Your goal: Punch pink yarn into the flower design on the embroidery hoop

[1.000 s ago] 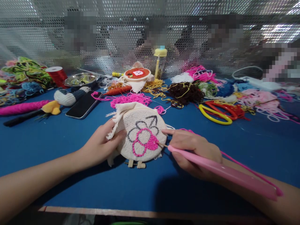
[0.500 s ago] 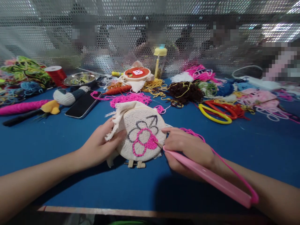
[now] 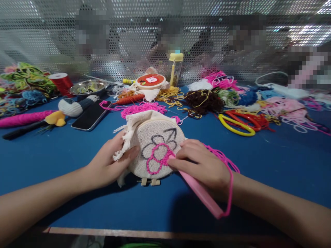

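Your L hand (image 3: 108, 163) grips the embroidery hoop (image 3: 157, 137) at its left edge. The thumb is on the cloth face and the fingers are curled round the frayed fabric at the rim. The hoop sits mid-table on the blue table (image 3: 64, 151), right in front of you. It's tilted up toward you, and the screw clamp at the bottom touches the table top.

The cloth shows a flower outline (image 3: 157, 151). The centre and lower petals are filled w/ pink and the rest is only dark outline, plus an arrow-like shape at upper right.

Your R hand (image 3: 204, 165) is closed round the pink punch needle (image 3: 203, 194). Its tip is pressed at the flower's right side but hidden under your fingers, so can't tell exact contact. The handle runs back under the palm toward you. Pink yarn (image 3: 229, 179) loops from the handle end over the back of your wrist.

Behind the hoop, well apart:
- phone (image 3: 90, 115) at left, face up
- yellow/red scissors (image 3: 238, 124) at right
- brown yarn heap (image 3: 204, 100)
- finished hoop w/ red design (image 3: 151, 81), just beside the yellow-lid bottle (image 3: 176, 69)
- metal dish (image 3: 89, 86) and red spool (image 3: 62, 82) at far left

A perforated screen (image 3: 129, 34) closes off the back, w/ other ppl blurred behind it.
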`<state>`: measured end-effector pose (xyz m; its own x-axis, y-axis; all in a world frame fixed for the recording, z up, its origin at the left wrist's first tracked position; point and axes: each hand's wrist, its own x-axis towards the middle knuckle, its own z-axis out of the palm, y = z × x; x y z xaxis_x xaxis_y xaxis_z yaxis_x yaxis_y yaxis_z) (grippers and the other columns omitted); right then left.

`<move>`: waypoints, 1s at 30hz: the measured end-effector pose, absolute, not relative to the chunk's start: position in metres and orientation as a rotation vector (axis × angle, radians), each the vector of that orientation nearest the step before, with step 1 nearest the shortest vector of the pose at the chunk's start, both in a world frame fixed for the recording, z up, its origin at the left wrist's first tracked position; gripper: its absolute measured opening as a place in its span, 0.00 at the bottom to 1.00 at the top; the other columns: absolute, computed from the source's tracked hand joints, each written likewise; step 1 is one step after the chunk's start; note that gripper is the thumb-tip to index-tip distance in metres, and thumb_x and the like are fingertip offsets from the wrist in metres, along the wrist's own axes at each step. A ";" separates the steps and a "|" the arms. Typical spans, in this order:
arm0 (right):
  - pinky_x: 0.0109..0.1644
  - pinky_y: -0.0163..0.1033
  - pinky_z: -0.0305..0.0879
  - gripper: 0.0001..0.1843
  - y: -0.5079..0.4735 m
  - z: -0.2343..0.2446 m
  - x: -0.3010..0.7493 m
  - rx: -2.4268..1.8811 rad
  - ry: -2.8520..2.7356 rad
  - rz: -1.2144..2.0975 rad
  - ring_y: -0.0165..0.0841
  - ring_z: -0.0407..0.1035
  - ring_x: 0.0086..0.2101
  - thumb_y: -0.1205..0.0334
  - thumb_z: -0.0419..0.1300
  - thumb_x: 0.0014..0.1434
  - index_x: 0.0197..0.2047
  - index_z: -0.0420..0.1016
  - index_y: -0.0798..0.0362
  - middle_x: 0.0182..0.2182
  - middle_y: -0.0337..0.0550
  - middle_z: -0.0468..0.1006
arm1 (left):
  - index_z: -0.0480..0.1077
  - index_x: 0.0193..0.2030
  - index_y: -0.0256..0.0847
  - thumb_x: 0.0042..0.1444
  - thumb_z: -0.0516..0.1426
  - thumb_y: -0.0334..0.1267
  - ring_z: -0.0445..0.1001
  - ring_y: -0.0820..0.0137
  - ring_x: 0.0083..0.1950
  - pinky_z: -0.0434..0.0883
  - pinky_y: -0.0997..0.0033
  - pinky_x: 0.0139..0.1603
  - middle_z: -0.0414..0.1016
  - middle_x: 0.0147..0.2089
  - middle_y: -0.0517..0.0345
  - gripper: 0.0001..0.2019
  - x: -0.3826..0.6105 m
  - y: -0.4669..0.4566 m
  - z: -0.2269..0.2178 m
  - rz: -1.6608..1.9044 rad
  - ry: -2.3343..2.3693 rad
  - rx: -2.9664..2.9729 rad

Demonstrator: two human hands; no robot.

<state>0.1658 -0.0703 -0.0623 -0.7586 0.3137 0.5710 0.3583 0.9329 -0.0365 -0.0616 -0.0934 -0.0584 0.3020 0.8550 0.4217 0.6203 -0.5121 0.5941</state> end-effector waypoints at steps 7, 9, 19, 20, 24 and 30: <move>0.46 0.41 0.66 0.04 -0.073 -0.064 0.175 -0.524 -2.289 0.161 0.31 0.69 0.38 0.66 0.50 0.56 0.36 0.65 0.54 0.30 0.43 0.73 | 0.61 0.31 0.40 0.52 0.48 0.35 0.63 0.74 0.27 0.62 0.77 0.21 0.65 0.27 0.61 0.04 -0.060 -0.089 -0.059 1.011 1.417 2.147; 0.46 0.42 0.67 0.04 -0.074 -0.065 0.177 -0.554 -2.232 0.252 0.34 0.68 0.42 0.67 0.50 0.56 0.36 0.63 0.54 0.31 0.44 0.72 | 0.62 0.32 0.40 0.53 0.48 0.36 0.63 0.74 0.27 0.62 0.76 0.21 0.65 0.27 0.61 0.04 -0.060 -0.089 -0.060 0.997 1.421 2.129; 0.46 0.42 0.68 0.06 -0.076 -0.063 0.175 -0.566 -2.213 0.235 0.36 0.68 0.42 0.71 0.50 0.53 0.35 0.61 0.53 0.29 0.42 0.70 | 0.62 0.34 0.40 0.53 0.48 0.37 0.64 0.73 0.27 0.64 0.75 0.23 0.66 0.28 0.61 0.05 -0.061 -0.088 -0.060 0.993 1.440 2.099; 0.45 0.43 0.68 0.07 -0.076 -0.063 0.174 -0.569 -2.208 0.223 0.36 0.68 0.42 0.72 0.50 0.52 0.35 0.61 0.53 0.28 0.41 0.69 | 0.62 0.34 0.40 0.53 0.48 0.37 0.64 0.73 0.27 0.64 0.75 0.23 0.66 0.28 0.60 0.05 -0.061 -0.088 -0.061 0.995 1.436 2.099; 0.45 0.44 0.68 0.08 -0.077 -0.060 0.174 -0.573 -2.213 0.225 0.35 0.70 0.39 0.73 0.49 0.52 0.35 0.60 0.53 0.27 0.41 0.69 | 0.62 0.35 0.41 0.53 0.49 0.36 0.64 0.74 0.27 0.64 0.75 0.23 0.66 0.28 0.62 0.05 -0.061 -0.087 -0.062 1.008 1.421 2.111; 0.47 0.45 0.67 0.08 -0.076 -0.060 0.174 -0.526 -2.234 0.229 0.31 0.70 0.35 0.74 0.48 0.51 0.35 0.59 0.53 0.27 0.40 0.68 | 0.62 0.35 0.41 0.52 0.49 0.36 0.64 0.74 0.27 0.63 0.76 0.22 0.66 0.28 0.61 0.04 -0.061 -0.087 -0.061 0.997 1.424 2.104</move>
